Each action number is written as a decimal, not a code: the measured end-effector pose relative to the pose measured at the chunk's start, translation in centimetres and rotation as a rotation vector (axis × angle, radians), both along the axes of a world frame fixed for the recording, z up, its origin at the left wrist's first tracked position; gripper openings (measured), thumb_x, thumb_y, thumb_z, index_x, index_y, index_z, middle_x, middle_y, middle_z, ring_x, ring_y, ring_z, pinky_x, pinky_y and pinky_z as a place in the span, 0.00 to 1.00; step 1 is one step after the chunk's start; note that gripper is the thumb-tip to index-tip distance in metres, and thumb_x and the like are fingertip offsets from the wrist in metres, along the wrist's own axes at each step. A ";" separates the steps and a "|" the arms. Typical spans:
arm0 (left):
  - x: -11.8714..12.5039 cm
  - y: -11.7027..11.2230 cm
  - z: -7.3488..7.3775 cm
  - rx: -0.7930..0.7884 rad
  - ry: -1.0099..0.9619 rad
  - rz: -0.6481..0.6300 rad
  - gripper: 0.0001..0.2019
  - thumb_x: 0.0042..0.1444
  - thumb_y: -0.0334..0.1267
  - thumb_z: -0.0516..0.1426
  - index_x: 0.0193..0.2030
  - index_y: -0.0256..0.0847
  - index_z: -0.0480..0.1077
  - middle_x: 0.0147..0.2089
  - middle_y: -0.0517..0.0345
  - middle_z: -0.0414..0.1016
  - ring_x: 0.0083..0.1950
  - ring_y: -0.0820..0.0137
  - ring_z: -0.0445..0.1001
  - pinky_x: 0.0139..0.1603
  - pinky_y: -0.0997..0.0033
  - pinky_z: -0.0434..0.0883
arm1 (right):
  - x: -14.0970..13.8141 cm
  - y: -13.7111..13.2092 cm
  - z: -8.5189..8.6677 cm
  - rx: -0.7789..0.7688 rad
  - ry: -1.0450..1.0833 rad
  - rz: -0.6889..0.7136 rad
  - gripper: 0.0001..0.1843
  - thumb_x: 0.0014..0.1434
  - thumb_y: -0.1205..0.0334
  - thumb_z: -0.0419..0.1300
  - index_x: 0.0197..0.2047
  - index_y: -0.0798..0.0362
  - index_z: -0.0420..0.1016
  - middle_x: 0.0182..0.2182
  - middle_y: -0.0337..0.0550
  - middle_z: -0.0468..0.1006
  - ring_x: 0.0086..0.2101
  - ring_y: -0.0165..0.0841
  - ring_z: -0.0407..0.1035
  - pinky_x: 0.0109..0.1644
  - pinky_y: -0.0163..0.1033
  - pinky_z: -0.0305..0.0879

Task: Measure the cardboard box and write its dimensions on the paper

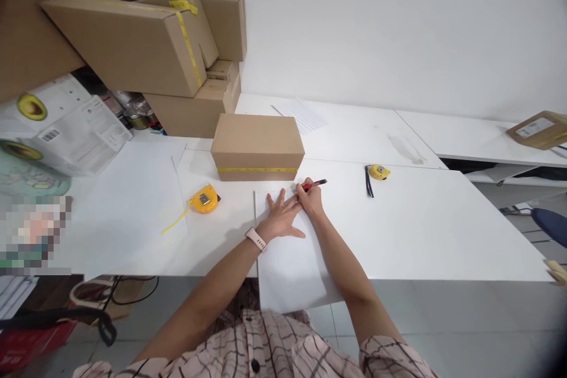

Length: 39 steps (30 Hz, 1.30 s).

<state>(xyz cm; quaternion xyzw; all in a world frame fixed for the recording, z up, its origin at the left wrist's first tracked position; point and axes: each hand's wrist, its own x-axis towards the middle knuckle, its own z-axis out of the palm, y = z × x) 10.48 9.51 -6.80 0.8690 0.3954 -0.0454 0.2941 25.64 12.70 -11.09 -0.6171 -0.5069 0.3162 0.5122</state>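
Pinching a red pen [316, 184], the right hand [312, 199] sits two o'clock from the left hand [282, 218], splayed on paper [296, 280].

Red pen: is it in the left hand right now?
No, the right hand grips the red pen, while the left hand lies spread on the white paper.

Box [259, 146] blocks way beyond paper [295, 271]; free lane rightward over tabletop [425, 230] to black-strapped tape measure [380, 172].
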 end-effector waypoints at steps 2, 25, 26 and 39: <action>0.0 0.0 -0.1 0.000 -0.002 0.000 0.57 0.48 0.62 0.66 0.78 0.58 0.38 0.81 0.55 0.35 0.77 0.34 0.18 0.64 0.17 0.23 | 0.0 0.0 0.1 -0.008 0.009 -0.013 0.13 0.54 0.57 0.58 0.24 0.47 0.57 0.18 0.31 0.60 0.22 0.30 0.57 0.29 0.37 0.57; 0.0 -0.1 -0.5 0.008 -0.044 0.011 0.57 0.48 0.59 0.67 0.78 0.55 0.40 0.81 0.51 0.36 0.77 0.33 0.19 0.63 0.17 0.22 | 0.0 0.1 -0.1 -0.009 -0.024 -0.015 0.13 0.56 0.56 0.57 0.25 0.47 0.57 0.19 0.30 0.60 0.23 0.29 0.57 0.30 0.36 0.56; 0.0 0.0 -0.6 0.010 -0.051 0.012 0.57 0.48 0.59 0.67 0.78 0.55 0.40 0.81 0.51 0.36 0.77 0.33 0.19 0.63 0.17 0.22 | -0.1 0.1 0.0 -0.010 -0.027 -0.019 0.13 0.56 0.56 0.57 0.25 0.47 0.57 0.19 0.30 0.60 0.23 0.29 0.57 0.30 0.36 0.56; -6.5 -2.2 2.2 0.354 -0.452 0.315 0.11 0.62 0.37 0.59 0.51 0.44 0.73 0.66 0.47 0.69 0.70 0.54 0.62 0.71 0.48 0.57 | 1.6 -4.7 2.1 -0.049 -1.002 0.167 0.16 0.63 0.72 0.51 0.50 0.52 0.73 0.44 0.52 0.75 0.45 0.42 0.66 0.42 0.40 0.60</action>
